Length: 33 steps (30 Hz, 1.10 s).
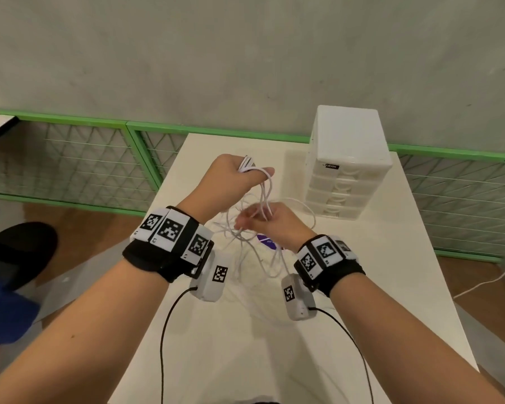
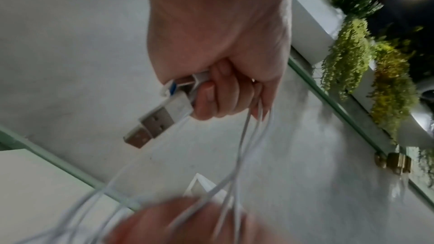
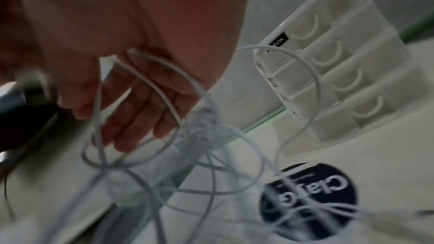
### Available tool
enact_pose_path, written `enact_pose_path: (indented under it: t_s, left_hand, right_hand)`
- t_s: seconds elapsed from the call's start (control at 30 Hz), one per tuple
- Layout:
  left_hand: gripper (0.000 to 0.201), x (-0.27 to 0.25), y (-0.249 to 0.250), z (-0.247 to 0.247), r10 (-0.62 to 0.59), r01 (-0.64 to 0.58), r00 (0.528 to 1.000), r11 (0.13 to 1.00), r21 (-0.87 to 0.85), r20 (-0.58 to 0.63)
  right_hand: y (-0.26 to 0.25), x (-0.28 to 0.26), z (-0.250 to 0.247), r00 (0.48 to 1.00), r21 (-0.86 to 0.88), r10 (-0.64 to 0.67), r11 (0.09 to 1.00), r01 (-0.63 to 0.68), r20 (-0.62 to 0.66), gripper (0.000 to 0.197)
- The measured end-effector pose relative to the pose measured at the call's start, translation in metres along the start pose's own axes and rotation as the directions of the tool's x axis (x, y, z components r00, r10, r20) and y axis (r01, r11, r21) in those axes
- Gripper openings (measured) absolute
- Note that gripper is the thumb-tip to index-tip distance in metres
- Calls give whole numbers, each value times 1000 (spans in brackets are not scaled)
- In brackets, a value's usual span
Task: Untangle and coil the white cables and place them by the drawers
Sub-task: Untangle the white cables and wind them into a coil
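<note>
My left hand (image 1: 239, 176) is raised above the table and grips the ends of the white cables (image 1: 264, 196) in a fist. USB plugs (image 2: 162, 116) stick out of that left hand (image 2: 218, 88) in the left wrist view. The strands hang down from it into my right hand (image 1: 260, 218), whose fingers (image 3: 140, 107) curl loosely round a few loops. Below it the white cables (image 3: 199, 164) are a tangle reaching down to the table. The white drawers (image 1: 347, 173) stand at the far right of the table; the same drawers (image 3: 333, 73) are just beyond my right hand.
A round dark sticker (image 3: 310, 198) lies on the cream table (image 1: 391, 272) under the tangle. A green wire fence (image 1: 85, 158) runs behind the table along a grey wall. A dark shoe (image 1: 21, 252) is on the floor at the left.
</note>
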<state>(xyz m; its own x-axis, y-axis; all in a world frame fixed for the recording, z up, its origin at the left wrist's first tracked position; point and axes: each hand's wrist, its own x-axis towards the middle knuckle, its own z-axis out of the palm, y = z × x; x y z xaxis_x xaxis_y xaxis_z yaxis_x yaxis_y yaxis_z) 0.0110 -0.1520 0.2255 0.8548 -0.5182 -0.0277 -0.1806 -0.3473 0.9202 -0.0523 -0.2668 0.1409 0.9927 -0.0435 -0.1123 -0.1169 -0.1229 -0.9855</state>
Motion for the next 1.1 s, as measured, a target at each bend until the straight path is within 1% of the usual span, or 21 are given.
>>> enact_pose_path:
  t_s: [0.03, 0.1, 0.2, 0.27, 0.33, 0.4, 0.43, 0.5, 0.6, 0.63, 0.67, 0.7, 0.77, 0.83, 0.87, 0.9, 0.93, 1.0, 1.03, 1.07, 1.1]
  left_hand:
    - [43, 0, 1, 0, 9, -9, 1000, 1000, 14, -6]
    - [50, 1, 0, -3, 17, -16, 1000, 999, 52, -26]
    - [51, -1, -2, -5, 22, -17, 998, 995, 96, -52]
    - [47, -3, -5, -5, 25, -19, 999, 991, 132, -47]
    - [45, -2, -7, -6, 29, -23, 999, 986, 165, -39]
    - [43, -1, -11, -11, 6, -1, 1000, 972, 233, -23]
    - [41, 1, -13, -15, -15, 17, 1000, 961, 276, -10]
    - [43, 3, -18, -20, -74, 65, 997, 929, 364, 9]
    - [58, 0, -22, -21, -193, 115, 978, 818, 564, 80]
    - [58, -2, -22, -19, -227, 98, 964, 785, 612, 137]
    - [56, -4, -24, -17, -250, 76, 948, 781, 620, 199]
    - [53, -6, -25, -15, -259, 59, 931, 800, 597, 256]
    - [50, -9, -26, -11, -245, 48, 910, 863, 503, 333]
    - [49, -9, -25, -7, -215, 70, 917, 915, 396, 335]
    - [50, -7, -25, -5, -206, 94, 930, 935, 343, 304]
    - [54, -6, -25, -3, -198, 117, 945, 948, 296, 260]
    - [57, -4, -26, -2, -189, 132, 960, 956, 261, 208]
    - [56, -2, -28, 0, -157, 124, 980, 963, 239, 124]
    - [53, -2, -30, 1, -148, 120, 984, 962, 244, 103]
    - [50, -1, -32, 1, -148, 120, 984, 962, 246, 96]
    - [48, -2, -34, 1, -151, 123, 984, 961, 248, 97]
  right_hand:
    - [9, 0, 1, 999, -71, 27, 997, -24, 30, 10]
    - [25, -2, 2, 998, -89, 61, 994, -57, 33, 9]
    - [44, -6, -7, 997, -64, 63, 996, -66, -51, 15]
    - [53, -9, -15, 995, -85, 67, 994, -74, -77, 26]
    - [60, -10, -21, 993, -184, 38, 981, -59, -113, 37]
    - [68, -10, -27, 981, -349, -68, 937, 0, -181, 41]
    - [70, -11, -30, 968, -393, -123, 919, 27, -220, 39]
    - [76, -13, -37, 936, -366, -151, 930, 25, -318, 32]
    - [81, -19, -50, 886, -223, -69, 974, -39, -458, 16]
    - [83, -20, -54, 872, -245, -66, 967, -63, -486, 14]
    - [86, -21, -58, 861, -323, -95, 943, -83, -500, 17]
    - [88, -22, -60, 864, -445, -149, 891, -94, -480, 25]
    - [93, -25, -59, 919, -672, -181, 731, -114, -352, 51]
    - [95, -27, -56, 955, -771, -121, 622, -139, -270, 71]
    - [97, -27, -55, 962, -780, -84, 606, -158, -260, 77]
    - [97, -29, -54, 962, -771, -59, 612, -176, -266, 80]
    - [100, -28, -54, 961, -740, -27, 645, -194, -275, 83]
    - [96, -29, -56, 967, -605, 69, 769, -207, -243, 86]
    - [92, -30, -56, 972, -492, 101, 848, -196, -214, 83]
    - [89, -31, -58, 972, -346, 112, 921, -180, -207, 73]
    - [84, -33, -58, 963, -181, 116, 970, -162, -241, 56]
